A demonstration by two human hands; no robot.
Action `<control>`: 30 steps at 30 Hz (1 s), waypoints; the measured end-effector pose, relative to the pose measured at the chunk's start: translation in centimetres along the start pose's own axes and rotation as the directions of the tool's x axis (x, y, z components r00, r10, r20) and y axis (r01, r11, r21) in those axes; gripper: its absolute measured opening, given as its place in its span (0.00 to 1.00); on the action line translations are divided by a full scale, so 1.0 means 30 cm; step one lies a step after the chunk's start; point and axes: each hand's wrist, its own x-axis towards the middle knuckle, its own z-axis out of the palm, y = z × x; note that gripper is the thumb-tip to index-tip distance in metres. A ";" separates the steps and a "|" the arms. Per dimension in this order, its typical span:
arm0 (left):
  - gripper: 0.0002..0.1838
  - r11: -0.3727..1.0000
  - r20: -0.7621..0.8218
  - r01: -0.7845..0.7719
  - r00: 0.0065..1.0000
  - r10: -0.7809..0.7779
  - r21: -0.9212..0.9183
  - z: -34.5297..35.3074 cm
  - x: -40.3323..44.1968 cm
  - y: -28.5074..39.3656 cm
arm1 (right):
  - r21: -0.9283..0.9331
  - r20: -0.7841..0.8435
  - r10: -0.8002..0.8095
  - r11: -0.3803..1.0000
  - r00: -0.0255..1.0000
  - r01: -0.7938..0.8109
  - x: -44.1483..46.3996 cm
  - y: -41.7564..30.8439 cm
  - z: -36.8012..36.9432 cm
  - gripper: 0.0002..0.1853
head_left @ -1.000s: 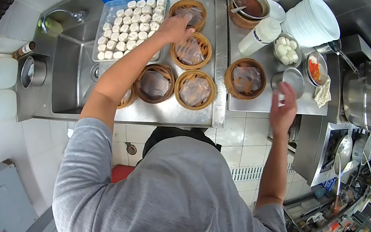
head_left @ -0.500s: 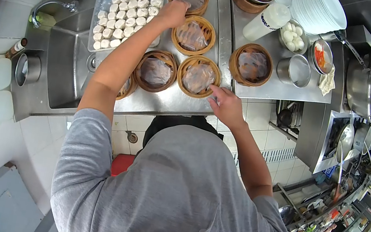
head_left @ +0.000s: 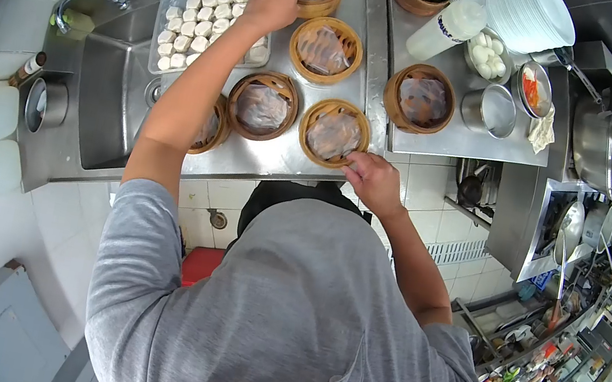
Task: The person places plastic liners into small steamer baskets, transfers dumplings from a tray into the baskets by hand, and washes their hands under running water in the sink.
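Observation:
My left hand [head_left: 273, 5] is closed on the near-left rim of the top bamboo steamer [head_left: 318, 7], which is tilted and lined with a translucent sheet. At the lower right of the group, my right hand [head_left: 375, 180] pinches the rim of another lined bamboo steamer [head_left: 365, 132]. Between these two sits a third lined steamer [head_left: 325, 51]. A darker steamer [head_left: 262, 105] stands to the left, and one more [head_left: 211, 128] is partly hidden behind my left forearm. Beside my left arm, a clear plastic tray [head_left: 166, 11] holds rows of white round pieces.
A lined steamer [head_left: 420, 99] stands on the right counter with a white bottle [head_left: 446, 30], a metal pot [head_left: 490, 109], a bowl of white balls [head_left: 486, 57] and stacked plates [head_left: 529, 18]. The sink [head_left: 113, 100] is left. People are visible far right.
My right hand has come left from beside the metal pot to the lower-right steamer and closed on its rim. That steamer has shifted slightly right. My left hand has moved the top steamer, now tilted.

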 end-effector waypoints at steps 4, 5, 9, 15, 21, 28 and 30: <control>0.19 0.994 -0.049 -0.088 0.995 0.085 -0.059 -0.105 -0.145 0.064 | 0.045 0.062 0.045 0.998 0.997 -0.048 -0.012 -0.002 -0.023 0.13; 0.20 0.993 -0.041 -0.091 0.995 0.089 -0.070 -0.138 -0.200 0.095 | 0.062 0.064 0.044 0.997 0.997 -0.048 -0.017 0.000 -0.025 0.13; 0.15 0.961 -0.076 -0.145 0.989 0.131 -0.234 -0.201 -0.433 0.263 | 0.116 0.073 0.014 0.993 0.997 -0.023 -0.031 0.020 -0.015 0.12; 0.16 0.989 0.054 -0.077 0.995 0.084 -0.130 -0.089 -0.627 0.317 | 0.101 0.085 -0.052 0.994 0.995 0.044 -0.030 0.048 -0.022 0.12; 0.29 0.989 -0.010 -0.011 1.000 0.009 -0.150 -0.086 -0.701 0.334 | 0.138 0.142 -0.044 0.990 0.989 0.025 -0.013 0.050 -0.034 0.13; 0.32 0.906 -0.167 0.318 0.913 -0.372 -0.279 -0.241 -0.782 -0.152 | 0.302 -0.015 -0.133 0.944 0.991 0.131 0.165 -0.182 -0.113 0.13; 0.31 0.872 -0.198 0.384 0.870 -0.452 -0.302 -0.305 -0.817 -0.328 | 0.263 -0.078 -0.196 0.942 0.977 0.210 0.285 -0.297 -0.072 0.12</control>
